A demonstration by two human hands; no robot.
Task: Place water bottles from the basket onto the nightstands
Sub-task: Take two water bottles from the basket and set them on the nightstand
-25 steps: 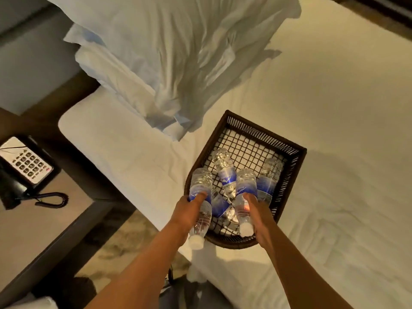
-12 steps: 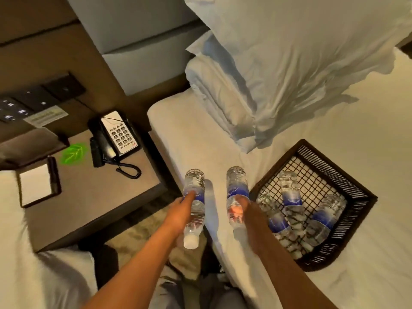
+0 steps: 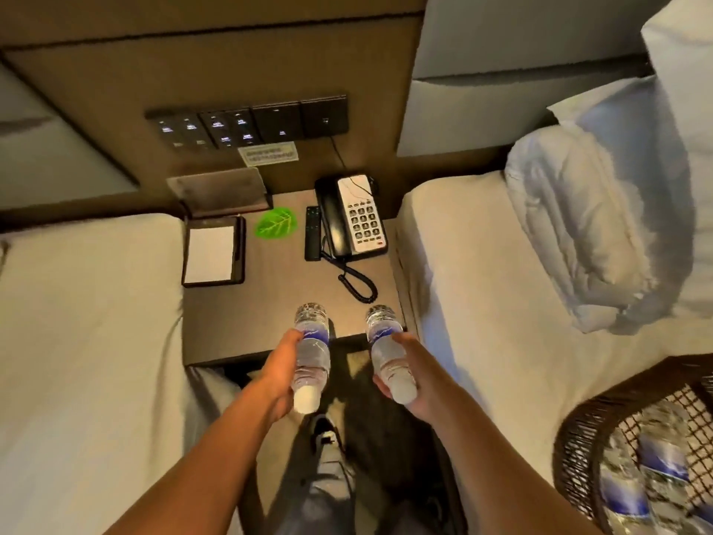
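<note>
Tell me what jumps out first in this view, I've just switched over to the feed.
Two water bottles held out side by side: the left hand grips one bottle and the right hand grips the other bottle, both over the near edge of the nightstand between two beds. Behind them, a bright green leaf card lies beside the telephone. The wicker basket with more bottles sits on the right bed.

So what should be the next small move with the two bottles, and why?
Probably carry both hands forward and stand the bottles on the bare front part of the nightstand. The left hand and right hand each hold a bottle at its near edge; the phone and notepad sit further back.
</note>
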